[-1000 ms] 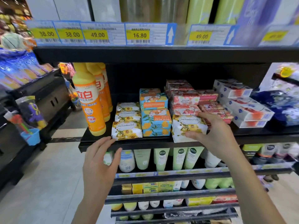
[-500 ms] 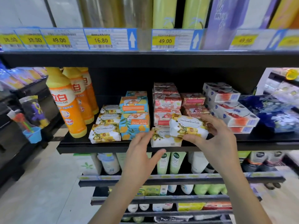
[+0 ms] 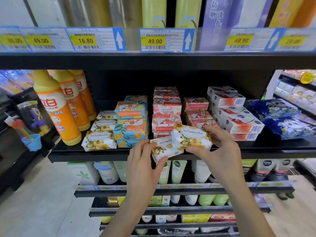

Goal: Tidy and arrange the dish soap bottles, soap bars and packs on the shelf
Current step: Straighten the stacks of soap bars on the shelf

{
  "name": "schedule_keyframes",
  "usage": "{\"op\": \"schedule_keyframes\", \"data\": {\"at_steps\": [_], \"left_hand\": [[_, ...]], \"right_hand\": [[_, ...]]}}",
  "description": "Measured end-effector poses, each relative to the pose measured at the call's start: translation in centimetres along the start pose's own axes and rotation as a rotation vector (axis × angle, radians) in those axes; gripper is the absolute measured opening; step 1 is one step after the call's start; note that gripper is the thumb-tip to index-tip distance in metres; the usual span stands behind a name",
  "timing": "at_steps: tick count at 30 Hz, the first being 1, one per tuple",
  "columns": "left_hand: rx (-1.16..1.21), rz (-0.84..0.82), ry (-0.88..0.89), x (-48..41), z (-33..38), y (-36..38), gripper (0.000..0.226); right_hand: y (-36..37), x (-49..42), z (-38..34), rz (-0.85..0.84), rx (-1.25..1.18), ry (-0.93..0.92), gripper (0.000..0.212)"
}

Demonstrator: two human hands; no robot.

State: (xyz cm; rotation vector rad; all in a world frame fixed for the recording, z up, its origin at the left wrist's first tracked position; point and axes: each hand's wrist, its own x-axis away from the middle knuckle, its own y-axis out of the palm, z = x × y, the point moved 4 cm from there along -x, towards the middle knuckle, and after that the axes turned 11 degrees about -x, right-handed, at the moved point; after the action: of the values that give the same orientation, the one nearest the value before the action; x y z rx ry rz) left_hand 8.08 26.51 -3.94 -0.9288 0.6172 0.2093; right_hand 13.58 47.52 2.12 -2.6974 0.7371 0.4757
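Observation:
On the black shelf (image 3: 102, 153), my right hand (image 3: 220, 147) grips a white soap bar with yellow flowers (image 3: 191, 136), held a little above the shelf's front edge. My left hand (image 3: 142, 159) pinches a second floral soap bar (image 3: 165, 147), tilted and partly under the first. A row of matching floral bars (image 3: 99, 140) lies at the left. Beside it stand blue-and-yellow goat soap boxes (image 3: 130, 130), then red goat soap boxes (image 3: 165, 122). Three orange dish soap bottles (image 3: 58, 110) stand at the far left.
White boxed soap packs (image 3: 239, 123) are stacked at the right, with blue bags (image 3: 280, 117) beyond them. Price tags (image 3: 154, 41) line the shelf above. Tubes and bottles (image 3: 109, 173) fill the lower shelves. A black rack with toys (image 3: 32, 132) stands at the left.
My left hand has risen from below the shelf edge and taken hold of a second floral soap bar. My right hand has lifted its bar slightly. The view has shifted right and closer.

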Motion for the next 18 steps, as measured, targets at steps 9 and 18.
{"op": "schedule_keyframes", "data": {"at_steps": [9,18], "left_hand": [[0.129,-0.148,-0.133,-0.3,0.2,-0.3,0.066],[0.133,-0.25,-0.112,-0.5,0.2,-1.4,0.071]], "right_hand": [[-0.4,0.4,0.1,0.013,-0.007,-0.002,0.092],[0.2,0.6,-1.1,-0.059,-0.006,-0.006,0.098]]}}
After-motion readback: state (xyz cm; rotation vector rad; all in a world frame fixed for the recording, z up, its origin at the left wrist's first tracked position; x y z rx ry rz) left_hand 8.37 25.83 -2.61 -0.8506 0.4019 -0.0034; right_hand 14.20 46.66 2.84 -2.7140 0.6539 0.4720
